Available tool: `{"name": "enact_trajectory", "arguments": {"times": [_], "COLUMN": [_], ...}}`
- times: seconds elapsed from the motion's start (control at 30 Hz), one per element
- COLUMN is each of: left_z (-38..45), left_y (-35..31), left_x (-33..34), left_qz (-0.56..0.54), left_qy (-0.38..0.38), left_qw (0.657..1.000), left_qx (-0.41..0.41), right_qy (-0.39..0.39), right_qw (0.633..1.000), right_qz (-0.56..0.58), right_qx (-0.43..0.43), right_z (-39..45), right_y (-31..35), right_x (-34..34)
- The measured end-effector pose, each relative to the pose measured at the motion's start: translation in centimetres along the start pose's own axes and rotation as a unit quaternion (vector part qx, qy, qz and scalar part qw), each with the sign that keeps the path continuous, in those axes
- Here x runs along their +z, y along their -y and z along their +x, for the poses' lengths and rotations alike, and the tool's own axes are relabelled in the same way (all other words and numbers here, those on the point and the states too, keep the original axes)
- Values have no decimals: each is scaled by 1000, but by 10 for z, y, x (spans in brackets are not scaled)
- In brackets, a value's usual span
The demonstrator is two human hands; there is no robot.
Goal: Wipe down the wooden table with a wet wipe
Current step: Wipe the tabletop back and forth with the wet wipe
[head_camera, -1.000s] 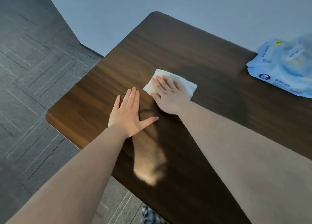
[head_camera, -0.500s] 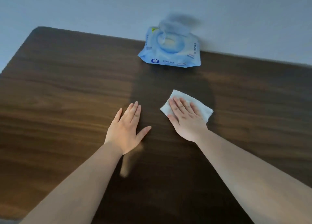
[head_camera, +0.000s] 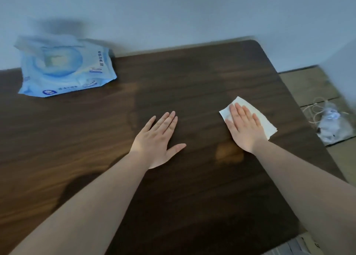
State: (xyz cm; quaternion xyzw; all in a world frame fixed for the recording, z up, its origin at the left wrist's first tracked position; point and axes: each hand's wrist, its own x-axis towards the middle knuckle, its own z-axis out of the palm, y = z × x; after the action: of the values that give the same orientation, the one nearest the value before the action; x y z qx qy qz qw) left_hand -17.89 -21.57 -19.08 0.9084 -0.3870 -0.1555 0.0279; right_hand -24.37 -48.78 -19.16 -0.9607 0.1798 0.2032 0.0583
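The wet wipe (head_camera: 250,116) is laid flat on the counter (head_camera: 192,77), near its right edge. The right hand (head_camera: 243,127) is pressed palm-down on the wipe. To the left of the wipe, apart from it, the left hand (head_camera: 157,141) is spread flat on the counter. Far to the left of the wipe and behind it, the wipe packet (head_camera: 63,68) is set at the counter's back edge, against the wall (head_camera: 192,14). To the right of the wipe, beyond the counter's edge, a bag (head_camera: 335,125) is seen on the floor (head_camera: 308,85).
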Motion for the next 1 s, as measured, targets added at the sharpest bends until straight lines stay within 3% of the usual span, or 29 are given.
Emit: {"name": "enact_trajectory", "arguments": {"times": [0.27,0.67,0.83,1.0], "left_z": [41,39,38,17], "left_y": [-30,-30,-33,-22], "left_x": [5,4,5,2], "left_qz": [16,13,31,-9], "left_qy": [-32,-44,-15,10], "left_qw": [999,999,999,999], "left_qx": [31,27,18,-37], "right_qy": [-24,-43,-24,15], "right_qw": [995,980,986,999], "right_qz": [35,80,60,26], "right_qx": [89,177,153,25], "right_z": [26,36,3,-17], "right_y": [-64,-87,-66,-13], "right_x": [-11,-12,-1,3]}}
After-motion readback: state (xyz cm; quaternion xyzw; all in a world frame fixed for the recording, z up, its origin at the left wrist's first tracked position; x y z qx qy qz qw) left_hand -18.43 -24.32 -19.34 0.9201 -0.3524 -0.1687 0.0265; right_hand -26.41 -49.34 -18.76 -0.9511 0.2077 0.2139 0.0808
